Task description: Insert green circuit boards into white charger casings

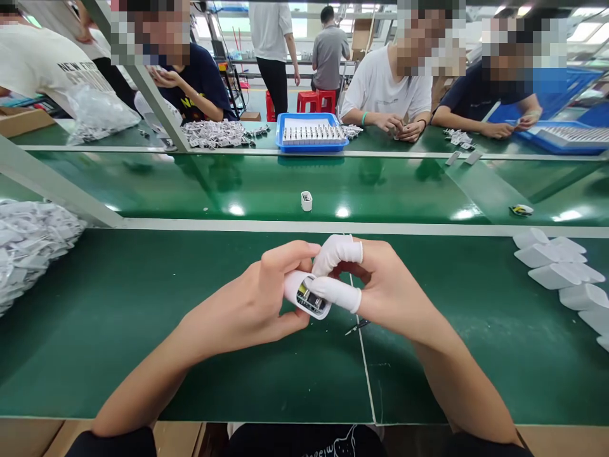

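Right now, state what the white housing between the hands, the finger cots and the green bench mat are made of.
The white housing looks like moulded plastic, smooth with a soft sheen. The finger cots look like matte latex, stretched snugly; fabric is possible. The green bench mat looks like rubbery vinyl, semi-gloss by its sheen.

1. Your left hand and right hand hide much of the casing.
2. The left edge cuts off the white pile.
3. The right edge cuts off the shells.
4. The far yellow-marked item is too small for you to identify.
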A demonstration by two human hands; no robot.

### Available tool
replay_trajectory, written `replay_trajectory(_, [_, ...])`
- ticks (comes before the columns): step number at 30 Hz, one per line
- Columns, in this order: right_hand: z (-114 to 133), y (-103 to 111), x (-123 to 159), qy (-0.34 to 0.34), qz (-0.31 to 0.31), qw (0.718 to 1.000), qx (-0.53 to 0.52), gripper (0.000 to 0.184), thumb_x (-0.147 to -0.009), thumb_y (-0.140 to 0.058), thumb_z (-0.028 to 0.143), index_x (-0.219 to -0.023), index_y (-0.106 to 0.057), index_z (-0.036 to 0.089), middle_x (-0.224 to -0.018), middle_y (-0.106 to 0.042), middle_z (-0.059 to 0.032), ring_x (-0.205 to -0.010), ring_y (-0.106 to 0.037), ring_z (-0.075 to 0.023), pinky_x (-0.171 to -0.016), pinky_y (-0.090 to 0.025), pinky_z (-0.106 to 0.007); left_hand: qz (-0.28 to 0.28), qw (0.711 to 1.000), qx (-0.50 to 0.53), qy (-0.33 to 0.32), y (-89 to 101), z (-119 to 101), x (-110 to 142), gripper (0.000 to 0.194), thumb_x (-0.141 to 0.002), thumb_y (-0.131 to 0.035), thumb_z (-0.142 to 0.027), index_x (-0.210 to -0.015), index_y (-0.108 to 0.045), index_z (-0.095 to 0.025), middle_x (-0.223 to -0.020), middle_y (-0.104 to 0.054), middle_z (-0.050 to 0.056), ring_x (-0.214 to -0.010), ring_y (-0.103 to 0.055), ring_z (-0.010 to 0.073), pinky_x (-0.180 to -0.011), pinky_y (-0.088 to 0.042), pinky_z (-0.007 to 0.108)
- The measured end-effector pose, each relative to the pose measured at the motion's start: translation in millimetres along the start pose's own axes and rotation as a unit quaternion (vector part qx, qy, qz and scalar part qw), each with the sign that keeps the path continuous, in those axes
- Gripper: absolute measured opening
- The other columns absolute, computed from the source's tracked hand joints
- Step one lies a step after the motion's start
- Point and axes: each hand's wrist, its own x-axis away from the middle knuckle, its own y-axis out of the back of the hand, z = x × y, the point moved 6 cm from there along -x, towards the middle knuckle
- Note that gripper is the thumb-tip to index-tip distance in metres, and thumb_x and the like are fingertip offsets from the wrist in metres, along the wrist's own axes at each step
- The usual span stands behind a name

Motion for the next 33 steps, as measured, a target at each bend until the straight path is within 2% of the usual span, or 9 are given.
replay_trajectory(6, [-7.9, -3.5, -2.4, -0.017, 0.013, 0.997, -0.078, 0.018, -0.090, -0.067, 0.030, -0.079, -0.062, 0.017, -0.079, -0.061, 0.0006, -0.070, -0.058, -0.0134, -0.065, -0.047, -0.027, -0.013, 1.000, 0.002, 0.002, 0.3, 1.3, -0.2, 0.073, -0.081, -0.059, -0.009, -0.140, -0.017, -0.019, -0.095, -0.052, 0.004, -0.072, -0.055, 0.0126, -0.062, -0.053, 0.026])
replay_trajectory(10, [-12.0, -5.6, -3.4, -0.044, 0.007, 0.999, -0.024, 0.020, -0.091, -0.064, 0.029, -0.076, -0.057, 0.019, -0.073, -0.060, 0.0032, -0.065, -0.055, -0.0112, -0.060, -0.045, -0.024, -0.007, 1.000, -0.007, -0.002, -0.7, 1.2, -3.7, 0.076, -0.083, -0.057, -0.008, -0.143, -0.012, -0.020, -0.093, -0.052, 0.002, -0.072, -0.053, 0.0119, -0.061, -0.051, 0.025])
replay_trajectory(13, [-5.2, -3.7, -2.7, 0.039, -0.050, 0.998, -0.009, 0.004, -0.093, -0.062, 0.023, -0.092, -0.060, 0.021, -0.081, -0.062, 0.0025, -0.071, -0.058, -0.0120, -0.065, -0.050, -0.025, -0.041, 0.999, 0.012, -0.001, 2.5, 3.5, -6.5, 0.080, -0.080, -0.057, -0.005, -0.143, -0.011, -0.021, -0.091, -0.050, 0.001, -0.071, -0.053, 0.0112, -0.060, -0.050, 0.025])
replay_trajectory(18, [12.7, -11.0, 8.9, 0.247, -0.113, 0.946, 0.177, 0.030, -0.088, -0.071, 0.024, -0.115, -0.057, 0.025, -0.100, -0.065, -0.0055, -0.087, -0.061, -0.0201, -0.076, -0.055, -0.035, -0.113, 0.992, 0.054, -0.004, 11.0, 5.3, -8.5, 0.088, -0.079, -0.064, -0.005, -0.143, -0.010, -0.032, -0.089, -0.050, -0.002, -0.067, -0.053, 0.0099, -0.057, -0.049, 0.024])
replay_trajectory(21, [12.2, -19.4, 12.1, 0.283, -0.114, 0.919, 0.252, 0.034, -0.089, -0.069, 0.023, -0.120, -0.054, 0.022, -0.097, -0.062, -0.0085, -0.081, -0.058, -0.0206, -0.069, -0.055, -0.035, -0.100, 0.994, 0.034, -0.002, 8.9, 4.8, -8.9, 0.087, -0.079, -0.062, -0.004, -0.143, -0.007, -0.029, -0.087, -0.048, -0.003, -0.068, -0.052, 0.0103, -0.058, -0.049, 0.024])
replay_trajectory(25, [7.0, -19.6, 9.2, 0.284, -0.136, 0.915, 0.254, 0.034, -0.088, -0.063, 0.013, -0.120, -0.054, 0.021, -0.095, -0.062, -0.0077, -0.080, -0.056, -0.0191, -0.070, -0.054, -0.034, -0.099, 0.995, -0.015, 0.024, 4.0, 7.7, -8.6, 0.075, -0.079, -0.059, -0.003, -0.138, -0.017, -0.021, -0.091, -0.049, 0.001, -0.073, -0.055, 0.0116, -0.063, -0.052, 0.026])
replay_trajectory(27, [0.4, -13.1, 2.9, 0.240, -0.154, 0.942, 0.179, 0.028, -0.088, -0.063, 0.014, -0.114, -0.058, 0.023, -0.091, -0.063, -0.0043, -0.078, -0.057, -0.0169, -0.072, -0.053, -0.032, -0.129, 0.991, -0.024, 0.040, 4.1, 9.9, -8.1, 0.070, -0.078, -0.059, -0.003, -0.136, -0.023, -0.021, -0.100, -0.050, 0.004, -0.079, -0.059, 0.0127, -0.066, -0.055, 0.027])
replay_trajectory(30, [-26.9, -8.4, -10.3, 0.054, -0.146, 0.981, -0.118, 0.015, -0.087, -0.066, 0.027, -0.101, -0.063, 0.025, -0.090, -0.064, -0.0012, -0.080, -0.060, -0.0159, -0.073, -0.053, -0.030, -0.197, 0.978, -0.057, 0.039, 8.9, 7.5, -7.0, 0.065, -0.077, -0.063, -0.006, -0.133, -0.033, -0.019, -0.109, -0.054, 0.009, -0.094, -0.060, 0.0175, -0.070, -0.057, 0.029])
replay_trajectory(33, [-48.1, -29.1, -14.2, -0.099, -0.094, 0.900, -0.413, 0.022, -0.082, -0.067, 0.041, -0.092, -0.063, 0.023, -0.085, -0.062, -0.0020, -0.077, -0.057, -0.0162, -0.066, -0.051, -0.027, -0.235, 0.965, -0.112, 0.033, 14.7, -1.1, -6.1, 0.053, -0.079, -0.069, -0.011, -0.127, -0.046, -0.019, -0.111, -0.060, 0.010, -0.104, -0.060, 0.0217, -0.079, -0.058, 0.034])
